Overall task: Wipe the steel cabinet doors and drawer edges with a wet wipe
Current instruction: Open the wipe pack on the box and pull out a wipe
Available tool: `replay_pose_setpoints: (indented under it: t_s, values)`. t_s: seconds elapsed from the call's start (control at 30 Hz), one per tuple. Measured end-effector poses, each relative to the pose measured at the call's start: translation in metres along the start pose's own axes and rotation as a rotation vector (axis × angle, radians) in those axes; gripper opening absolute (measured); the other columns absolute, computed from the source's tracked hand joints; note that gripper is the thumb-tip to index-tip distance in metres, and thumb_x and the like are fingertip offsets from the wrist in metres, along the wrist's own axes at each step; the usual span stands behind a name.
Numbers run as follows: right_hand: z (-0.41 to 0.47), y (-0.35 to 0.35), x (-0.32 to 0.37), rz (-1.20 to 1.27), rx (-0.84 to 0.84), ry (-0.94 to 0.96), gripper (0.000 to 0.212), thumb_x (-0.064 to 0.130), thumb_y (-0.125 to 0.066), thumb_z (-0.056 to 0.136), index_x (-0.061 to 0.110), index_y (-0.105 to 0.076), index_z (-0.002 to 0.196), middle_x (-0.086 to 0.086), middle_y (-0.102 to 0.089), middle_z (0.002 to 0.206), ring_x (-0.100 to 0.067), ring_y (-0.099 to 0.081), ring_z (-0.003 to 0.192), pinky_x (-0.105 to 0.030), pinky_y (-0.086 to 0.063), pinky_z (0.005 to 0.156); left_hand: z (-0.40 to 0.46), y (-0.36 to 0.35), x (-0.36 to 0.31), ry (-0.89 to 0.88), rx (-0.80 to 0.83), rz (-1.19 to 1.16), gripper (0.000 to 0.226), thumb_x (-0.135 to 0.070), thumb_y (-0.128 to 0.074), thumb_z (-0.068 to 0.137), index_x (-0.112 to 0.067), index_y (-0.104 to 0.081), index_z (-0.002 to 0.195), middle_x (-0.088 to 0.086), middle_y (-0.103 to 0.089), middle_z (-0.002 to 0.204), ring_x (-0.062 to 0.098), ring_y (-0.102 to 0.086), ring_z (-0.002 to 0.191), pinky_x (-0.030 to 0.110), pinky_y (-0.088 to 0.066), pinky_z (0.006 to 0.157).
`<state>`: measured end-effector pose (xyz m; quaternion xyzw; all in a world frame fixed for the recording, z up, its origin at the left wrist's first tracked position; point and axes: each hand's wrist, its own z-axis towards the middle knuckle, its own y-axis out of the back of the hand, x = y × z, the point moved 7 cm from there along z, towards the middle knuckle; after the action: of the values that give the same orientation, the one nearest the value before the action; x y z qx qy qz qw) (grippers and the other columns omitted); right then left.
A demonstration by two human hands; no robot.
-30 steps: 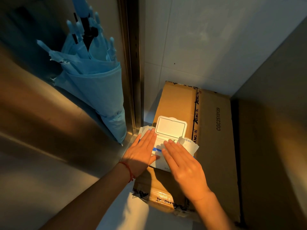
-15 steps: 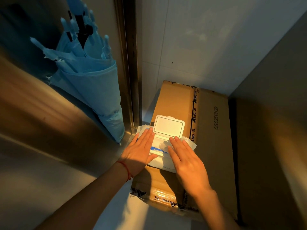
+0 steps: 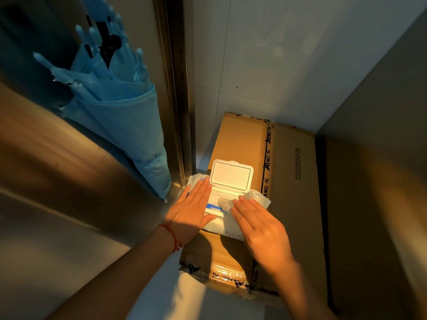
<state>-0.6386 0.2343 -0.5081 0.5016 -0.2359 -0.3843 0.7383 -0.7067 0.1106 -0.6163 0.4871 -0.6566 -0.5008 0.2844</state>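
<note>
A white pack of wet wipes (image 3: 227,224) lies on a cardboard box (image 3: 293,181), its flip lid (image 3: 231,174) standing open. A wet wipe (image 3: 224,203) pokes out of the opening. My left hand (image 3: 190,210) lies flat on the left side of the pack, fingers together. My right hand (image 3: 261,225) rests flat on the right side, with its fingertips beside the protruding wipe. The steel cabinet door (image 3: 46,181) fills the left of the view, with its steel edge strip (image 3: 175,88) running up beside the tiled wall.
A folded light-blue umbrella (image 3: 120,107) hangs against the steel door, tip down near the pack. White tiled wall (image 3: 288,54) behind the box. A grey panel (image 3: 381,158) stands at the right. Pale floor (image 3: 175,301) shows below the box.
Both hands stay pressed on the pack. My right hand slid slightly right, uncovering the wipe that sticks out of the opening. The view shifted a little.
</note>
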Motion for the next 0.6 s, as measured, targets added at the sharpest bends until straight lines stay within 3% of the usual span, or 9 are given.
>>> replay_pose_setpoints:
  t_s: [0.23, 0.4, 0.6]
  values:
    - [-0.002, 0.013, 0.003, 0.023, -0.134, 0.027, 0.051, 0.013, -0.091, 0.048, 0.003, -0.074, 0.095, -0.015, -0.071, 0.101, -0.027, -0.068, 0.095, -0.04, -0.045, 0.089, 0.002, -0.004, 0.001, -0.007, -0.058, 0.0, 0.074, -0.055, -0.029, 0.094, -0.022, 0.027, 0.131, 0.006, 0.02, 0.154, 0.014, 0.026, 0.135, 0.029, 0.02, 0.102]
    - [-0.005, 0.021, 0.005, 0.038, -0.188, 0.043, 0.039, 0.012, -0.084, 0.057, 0.002, -0.074, 0.093, -0.015, -0.071, 0.1, -0.026, -0.068, 0.095, -0.04, -0.047, 0.087, 0.001, -0.002, 0.001, 0.007, -0.035, 0.002, 0.08, -0.053, -0.029, 0.095, -0.012, 0.02, 0.143, 0.006, 0.019, 0.155, 0.018, 0.017, 0.142, 0.028, 0.02, 0.103]
    - [-0.005, 0.037, 0.005, 0.037, -0.267, 0.043, 0.031, 0.011, -0.076, 0.064, 0.0, -0.074, 0.093, -0.017, -0.07, 0.1, -0.027, -0.068, 0.096, -0.042, -0.05, 0.085, -0.004, 0.004, -0.002, -0.006, -0.036, 0.013, 0.078, -0.052, -0.027, 0.096, -0.011, 0.019, 0.143, 0.007, 0.017, 0.155, 0.019, 0.016, 0.142, 0.029, 0.017, 0.106]
